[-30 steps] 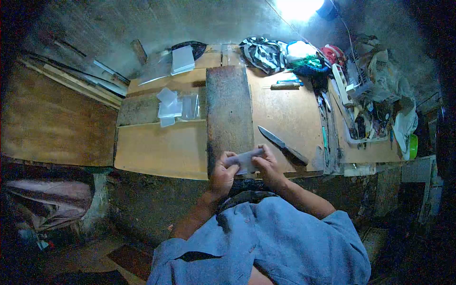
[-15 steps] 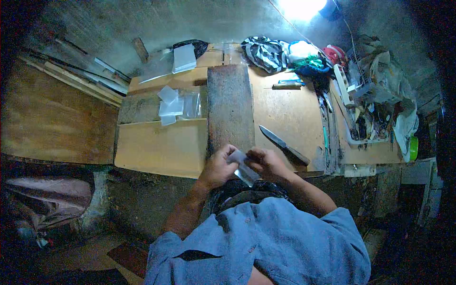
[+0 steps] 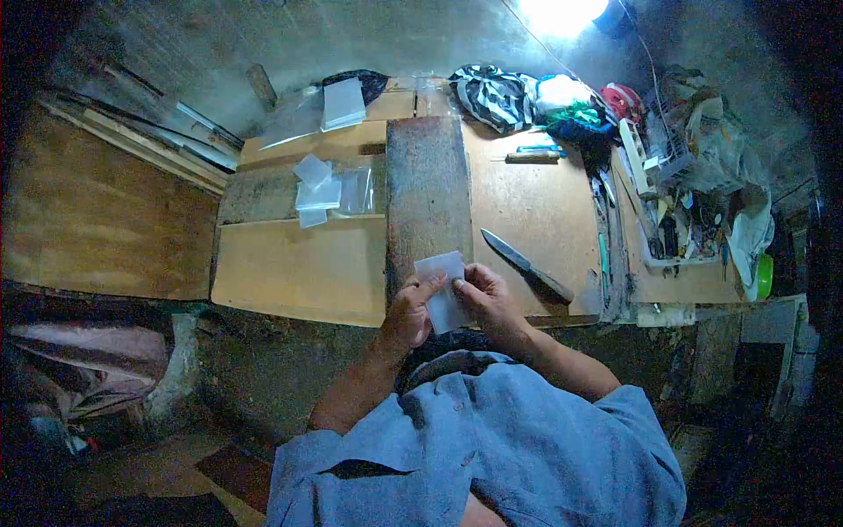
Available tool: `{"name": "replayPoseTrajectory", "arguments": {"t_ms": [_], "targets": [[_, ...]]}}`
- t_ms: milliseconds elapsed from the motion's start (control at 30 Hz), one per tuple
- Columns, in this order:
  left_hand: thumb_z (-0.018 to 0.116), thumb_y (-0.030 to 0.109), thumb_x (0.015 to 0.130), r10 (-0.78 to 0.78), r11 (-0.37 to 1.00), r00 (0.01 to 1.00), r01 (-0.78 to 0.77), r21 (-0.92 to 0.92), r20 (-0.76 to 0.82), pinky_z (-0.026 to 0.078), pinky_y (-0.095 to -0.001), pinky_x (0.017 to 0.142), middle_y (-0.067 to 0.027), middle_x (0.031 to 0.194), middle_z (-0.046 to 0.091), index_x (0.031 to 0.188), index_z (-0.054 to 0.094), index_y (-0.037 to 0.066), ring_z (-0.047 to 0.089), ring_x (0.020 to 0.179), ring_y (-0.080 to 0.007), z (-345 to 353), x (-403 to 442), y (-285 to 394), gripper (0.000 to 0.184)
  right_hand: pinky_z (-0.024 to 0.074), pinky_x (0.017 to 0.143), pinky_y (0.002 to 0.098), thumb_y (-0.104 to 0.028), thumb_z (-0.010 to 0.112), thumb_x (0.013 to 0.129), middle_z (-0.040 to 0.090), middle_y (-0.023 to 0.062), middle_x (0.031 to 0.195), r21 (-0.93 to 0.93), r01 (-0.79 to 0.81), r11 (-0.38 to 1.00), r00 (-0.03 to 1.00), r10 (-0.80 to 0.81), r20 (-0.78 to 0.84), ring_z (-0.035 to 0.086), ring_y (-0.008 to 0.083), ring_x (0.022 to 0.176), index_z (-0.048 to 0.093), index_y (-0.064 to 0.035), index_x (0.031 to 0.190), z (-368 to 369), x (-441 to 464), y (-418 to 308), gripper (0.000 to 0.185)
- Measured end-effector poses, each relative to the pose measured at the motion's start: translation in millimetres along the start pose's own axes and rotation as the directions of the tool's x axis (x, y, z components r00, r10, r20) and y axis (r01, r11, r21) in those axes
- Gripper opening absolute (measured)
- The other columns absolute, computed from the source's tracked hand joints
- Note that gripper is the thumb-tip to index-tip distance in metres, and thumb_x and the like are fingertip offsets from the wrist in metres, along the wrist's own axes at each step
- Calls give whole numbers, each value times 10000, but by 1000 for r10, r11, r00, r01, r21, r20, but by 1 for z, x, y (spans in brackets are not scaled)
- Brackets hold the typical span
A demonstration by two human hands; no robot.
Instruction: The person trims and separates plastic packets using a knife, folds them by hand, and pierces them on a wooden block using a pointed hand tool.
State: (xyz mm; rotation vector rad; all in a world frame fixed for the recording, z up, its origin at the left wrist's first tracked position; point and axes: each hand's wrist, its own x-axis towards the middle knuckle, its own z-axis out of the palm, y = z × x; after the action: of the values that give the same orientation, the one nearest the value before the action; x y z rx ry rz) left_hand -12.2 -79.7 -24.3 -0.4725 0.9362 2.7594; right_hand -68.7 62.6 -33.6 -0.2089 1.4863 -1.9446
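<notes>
A whitish, translucent plastic sheet (image 3: pixel 447 311) is held upright between both hands at the table's front edge. It may be a few layers thick; I cannot tell. My left hand (image 3: pixel 407 311) grips its left side, thumb across the face. On the opposite side my right hand (image 3: pixel 490 303) pinches it between thumb and fingers. Beyond the hands lies a dark, worn wooden board (image 3: pixel 428 184). A knife (image 3: pixel 525 265) rests to the right of my right hand, its blade angled away from me.
Small translucent sheets (image 3: pixel 317 195) lie left of the board beside a clear plastic sleeve (image 3: pixel 355 191). A larger stack of sheets (image 3: pixel 343 105) sits at the back. A wooden-handled tool (image 3: pixel 532 157) lies back right, and a tray of tools (image 3: pixel 680 261) stands at the far right.
The plastic sheet was tilted and blurred between the hands; now it stands straighter, its face turned up toward me. My right hand has shifted to its right edge.
</notes>
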Motion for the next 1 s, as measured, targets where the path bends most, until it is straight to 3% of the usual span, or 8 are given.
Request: {"name": "replayPoseTrajectory", "arguments": {"t_ms": [333, 433, 567, 633, 767, 867, 933, 1000], "targets": [[476, 159, 917, -32, 997, 985, 44, -64, 167, 470, -382, 926, -129, 1157, 571, 1312, 421, 5, 578, 1055, -247, 4, -2, 8, 428, 418, 697, 220, -88, 524, 918, 566, -7, 893, -10, -9, 1000, 998, 9, 63, 512, 62, 800, 536, -24, 993, -1, -2, -5, 99], [449, 169, 935, -54, 997, 994, 59, -44, 94, 455, -349, 936, -125, 1179, 559, 1307, 432, 5, 558, 1084, -216, 4, 0, 0, 407, 418, 701, 224, -92, 527, 918, 566, -2, 912, -179, 60, 982, 996, -47, 79, 515, 71, 816, 533, -15, 1015, -5, 3, 7, 124], [401, 189, 956, -72, 995, 995, 76, -58, 63, 436, -349, 961, -142, 1205, 548, 1308, 426, -5, 550, 1104, -225, 3, 4, -2, 402, 429, 702, 236, -97, 543, 908, 575, 12, 892, -117, 154, 981, 988, -151, 32, 524, 85, 807, 545, -5, 998, 5, -3, 0, 129], [370, 203, 968, 34, 999, 999, -34, 5, 40, 440, -364, 953, -163, 1216, 543, 1301, 431, -8, 551, 1102, -236, 2, 8, -4, 399, 437, 685, 250, -106, 560, 895, 579, 22, 852, -402, 112, 909, 993, -93, 66, 525, 93, 776, 565, 4, 976, 3, -8, -7, 136], [391, 223, 956, 65, 996, 994, -58, -67, 94, 415, -408, 989, -198, 1258, 509, 1295, 413, -27, 541, 1123, -294, -2, 9, -1, 421, 437, 657, 257, -118, 574, 884, 575, 27, 814, -457, 16, 889, 997, 20, 73, 517, 95, 739, 578, 11, 978, -6, -13, 14, 160], [349, 216, 970, -8, 998, 997, 13, -62, 81, 456, -396, 924, -178, 1145, 582, 1280, 438, -25, 579, 1046, -279, -1, 6, 3, 403, 448, 678, 266, -125, 575, 885, 588, 36, 838, -488, 107, 866, 984, -22, 176, 533, 109, 763, 575, 16, 1018, -10, -17, 15, 194], [342, 228, 971, -27, 997, 997, 32, -73, 76, 463, -395, 917, -186, 1059, 616, 1270, 446, -25, 598, 1008, -283, -2, 6, 1, 406, 463, 734, 274, -122, 584, 883, 612, 55, 870, -430, -70, 900, 970, 163, 182, 560, 128, 810, 575, 27, 1016, -11, -21, 12, 200], [344, 222, 967, -29, 995, 996, 37, -98, 88, 468, -392, 911, -189, 1022, 625, 1267, 449, -23, 604, 995, -281, -3, 6, 1, 401, 461, 742, 271, -126, 588, 882, 615, 61, 895, -391, 33, 920, 978, 51, 202, 561, 127, 826, 571, 28, 1022, -11, -25, 12, 209]]}}
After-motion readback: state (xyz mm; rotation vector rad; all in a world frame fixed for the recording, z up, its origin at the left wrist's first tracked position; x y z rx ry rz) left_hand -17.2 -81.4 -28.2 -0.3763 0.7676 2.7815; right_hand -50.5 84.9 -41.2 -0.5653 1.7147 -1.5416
